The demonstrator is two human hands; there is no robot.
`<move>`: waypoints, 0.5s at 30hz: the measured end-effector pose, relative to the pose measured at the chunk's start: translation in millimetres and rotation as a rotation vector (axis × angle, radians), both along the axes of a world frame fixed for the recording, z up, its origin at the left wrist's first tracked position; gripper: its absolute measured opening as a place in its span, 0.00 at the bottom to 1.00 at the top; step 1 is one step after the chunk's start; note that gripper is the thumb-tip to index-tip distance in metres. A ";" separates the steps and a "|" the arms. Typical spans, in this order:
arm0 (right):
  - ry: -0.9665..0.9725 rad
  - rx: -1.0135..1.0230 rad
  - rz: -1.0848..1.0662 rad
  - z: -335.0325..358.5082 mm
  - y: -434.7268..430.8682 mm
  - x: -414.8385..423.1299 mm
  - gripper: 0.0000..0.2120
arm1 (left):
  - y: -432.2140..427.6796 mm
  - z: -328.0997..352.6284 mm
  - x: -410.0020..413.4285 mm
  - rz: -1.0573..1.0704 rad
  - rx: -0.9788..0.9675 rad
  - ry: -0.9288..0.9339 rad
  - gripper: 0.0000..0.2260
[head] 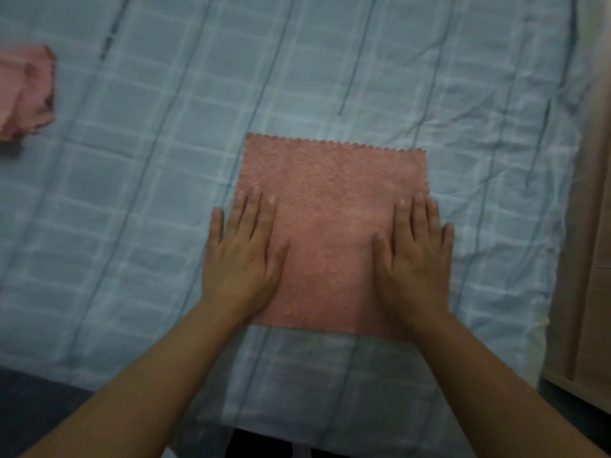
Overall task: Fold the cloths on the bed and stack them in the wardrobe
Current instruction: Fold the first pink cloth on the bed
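**Pink cloth flat on bed, both palms down**

Pink cloth [330, 233] lies spread on the checked bed [132, 200], close to the near edge and roughly square to the person. Left hand [243, 259] rests flat on its left margin, little finger off on the sheet; right hand [415, 259] lies flat on its right margin. Neither grip is closed: fingers straight, holding nothing, only pressing.

Cloth looks light, limp and nubbly, with a scalloped far edge; likely to cling to the sheet rather than slide. Best pinched at the two near corners and carried over to the far ones.

Crumpled pink cloth [24, 90] sits far left, cut off by the frame; whether one piece or several, unclear. Wooden panel [591, 259] at right edge, possibly the wardrobe; cannot tell. Picture soft throughout; the cloth's near corners are hidden under the wrists.
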State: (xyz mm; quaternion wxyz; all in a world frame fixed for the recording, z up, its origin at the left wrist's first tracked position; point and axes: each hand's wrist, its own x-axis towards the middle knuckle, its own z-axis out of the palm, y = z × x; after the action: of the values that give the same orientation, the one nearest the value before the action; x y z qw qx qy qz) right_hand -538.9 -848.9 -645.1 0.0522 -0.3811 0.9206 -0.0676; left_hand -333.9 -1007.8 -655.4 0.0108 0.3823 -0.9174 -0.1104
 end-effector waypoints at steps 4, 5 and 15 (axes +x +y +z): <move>-0.037 -0.134 0.132 7.0 -48.5 -3.7 0.28 | -15.1 13.2 -41.5 -0.039 -0.010 0.146 0.27; -0.054 -0.138 0.177 7.3 -63.0 -1.7 0.28 | -19.6 14.8 -57.9 -0.074 -0.010 0.173 0.27; -0.057 0.093 0.162 -10.8 -72.8 -33.9 0.37 | -70.3 -10.3 -60.7 -0.097 0.015 -0.033 0.31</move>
State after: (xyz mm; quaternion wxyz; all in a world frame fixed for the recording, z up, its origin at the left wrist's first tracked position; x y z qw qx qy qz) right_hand -572.7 -921.7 -655.9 0.1016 -0.4493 0.8870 -0.0310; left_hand -394.6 -1078.2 -665.7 -0.0126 0.3394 -0.9339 -0.1115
